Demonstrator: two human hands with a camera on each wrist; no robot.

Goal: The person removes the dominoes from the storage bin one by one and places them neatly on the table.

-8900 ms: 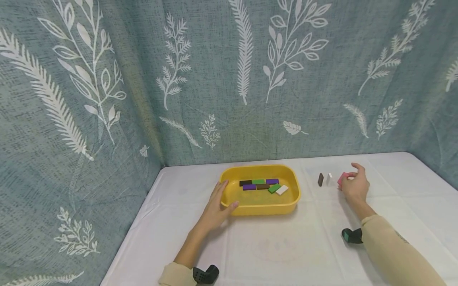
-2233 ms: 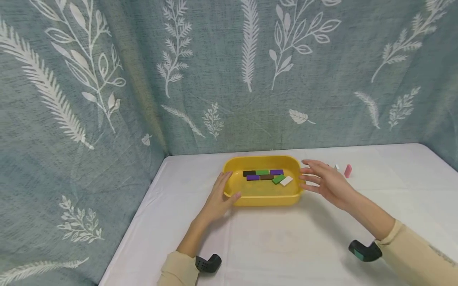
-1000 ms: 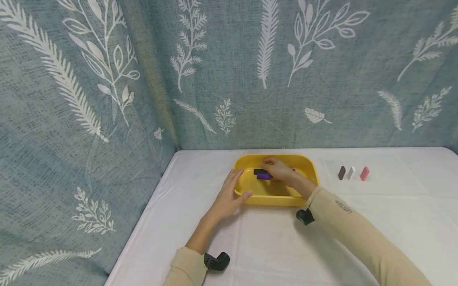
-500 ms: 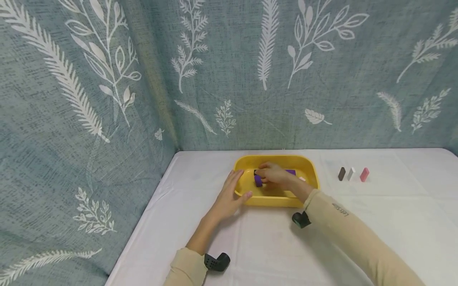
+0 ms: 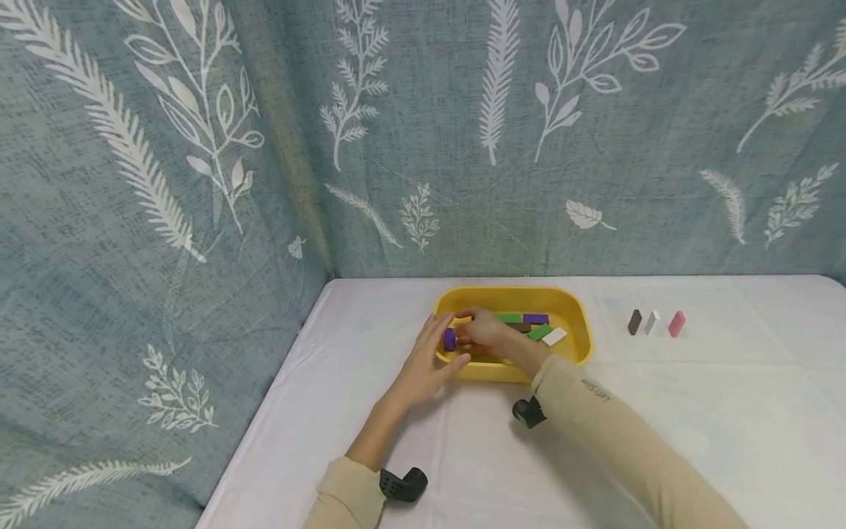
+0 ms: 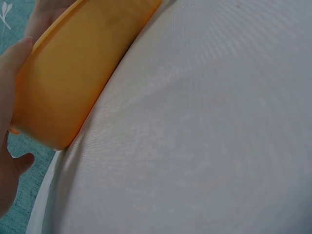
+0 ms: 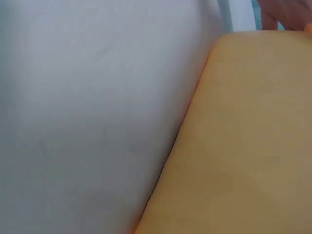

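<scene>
A shallow yellow tray [image 5: 492,371] rests on the white cloth, with small coloured blocks lying in it. My left hand [image 5: 423,367] spans its left end with fairly straight fingers at the left rim and the thumb along the front rim. In the left wrist view that thumb touches the rim of the tray [image 6: 73,73]. Inside the tray, my right hand [image 5: 489,330] pinches a small purple block [image 5: 449,339] close to the left wall. The right fingers are largely hidden behind the hand, and the black block does not show.
Still in the tray are a green block [image 5: 509,318], another purple block [image 5: 536,319], a dark brown block [image 5: 520,327], a second green block [image 5: 540,332] and a white block [image 5: 554,336]. Dark [image 5: 634,322], white [image 5: 652,322] and pink [image 5: 677,324] blocks stand upright on the right.
My right hand left the upright blocks, reached into the tray and turned the purple block upright. Both then slid left towards the tray's end wall. The left hand stayed at the tray.
</scene>
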